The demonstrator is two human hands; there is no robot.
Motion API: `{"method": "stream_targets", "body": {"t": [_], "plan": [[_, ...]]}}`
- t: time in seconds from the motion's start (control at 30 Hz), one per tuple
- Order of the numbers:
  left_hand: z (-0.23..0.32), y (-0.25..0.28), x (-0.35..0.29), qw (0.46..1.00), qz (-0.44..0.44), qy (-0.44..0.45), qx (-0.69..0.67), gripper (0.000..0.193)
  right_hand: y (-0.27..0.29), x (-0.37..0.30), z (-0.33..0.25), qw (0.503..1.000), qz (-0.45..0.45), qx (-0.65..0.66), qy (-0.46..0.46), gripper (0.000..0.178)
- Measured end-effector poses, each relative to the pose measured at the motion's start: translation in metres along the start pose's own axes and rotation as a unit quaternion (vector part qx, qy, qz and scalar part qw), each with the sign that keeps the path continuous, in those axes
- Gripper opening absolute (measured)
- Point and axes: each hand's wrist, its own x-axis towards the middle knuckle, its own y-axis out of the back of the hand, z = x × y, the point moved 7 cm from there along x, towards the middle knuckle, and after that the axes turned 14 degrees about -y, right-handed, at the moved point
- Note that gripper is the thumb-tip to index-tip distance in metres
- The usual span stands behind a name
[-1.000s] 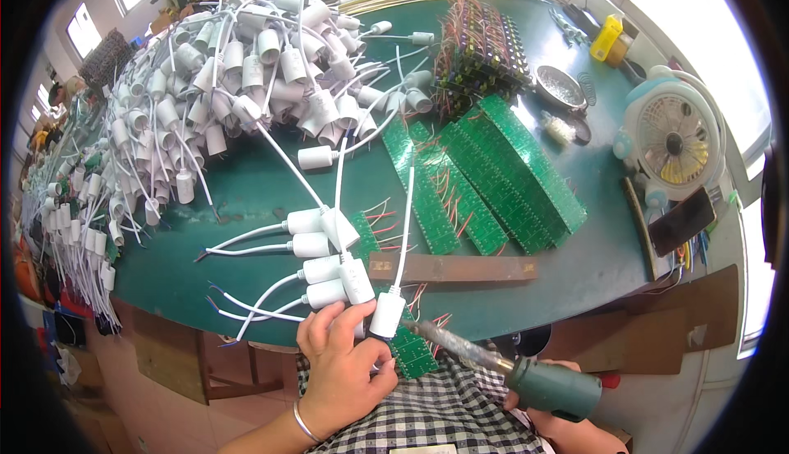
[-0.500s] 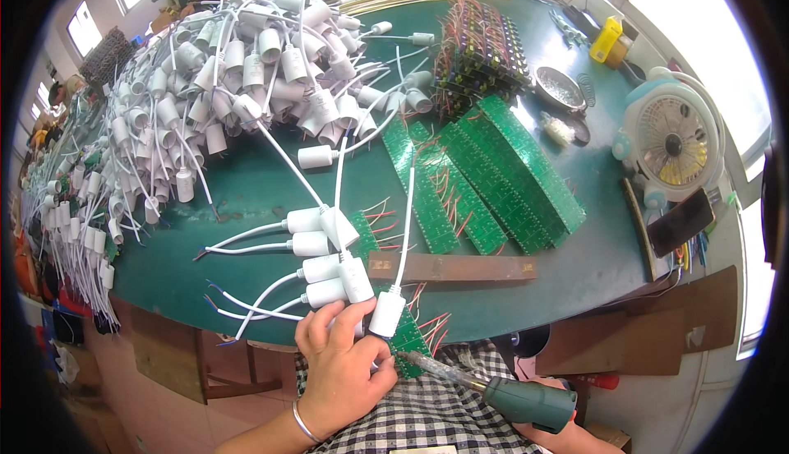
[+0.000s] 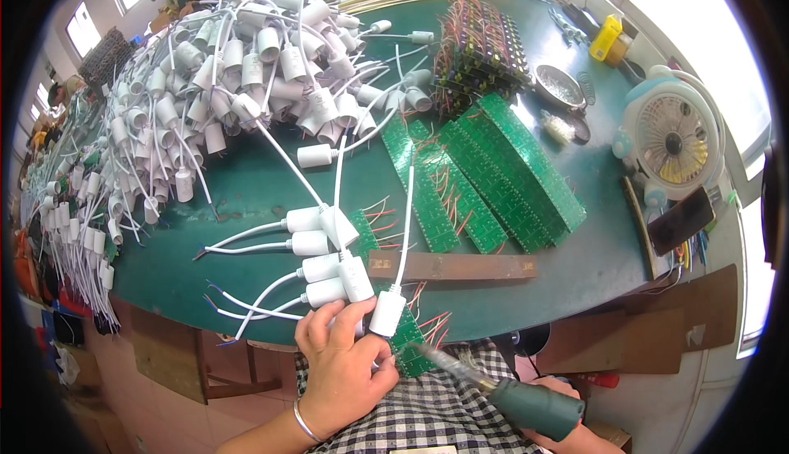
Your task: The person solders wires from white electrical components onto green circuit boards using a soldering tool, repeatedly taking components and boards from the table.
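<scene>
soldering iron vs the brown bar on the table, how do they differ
The soldering iron is held in the right grip; the brown bar lies on the table. The iron has a thick green handle and a narrow metal shaft; the bar is a flat strip. Both are longer than they are wide.

1. Left forearm comes in from lower edge, slanting up and rightward.
2. Left hand back up, fingers bent, thumb bent near the index finger.
3. Right forearm enters lower right, slanting up and leftward.
4. Right hand gripping, mostly hidden.
</scene>
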Motion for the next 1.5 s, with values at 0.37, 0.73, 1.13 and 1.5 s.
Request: {"method": "stream_targets", "body": {"t": [0.37, 0.73, 1.13, 1.5], "plan": [[-0.002, 0.006, -0.003, 1.000, 0.012, 0.014, 0.001, 0.012, -0.006, 0.002, 0.003, 0.995, 0.084, -0.009, -0.045, 0.035], [0.006, 0.012, -0.004, 0.999, 0.031, 0.009, 0.038, 0.016, -0.008, -0.011, 0.039, 0.953, -0.004, 0.270, -0.138, 0.049], [-0.244, 0.161, -0.004, 0.897, 0.249, 0.192, 0.312, 0.023, -0.008, -0.005, 0.029, 0.907, -0.008, 0.320, -0.272, 0.049], [-0.260, 0.174, -0.097, 0.750, 0.600, 0.226, -0.162, 0.021, -0.013, 0.004, 0.038, 0.909, 0.041, 0.356, -0.215, 0.041]]}}
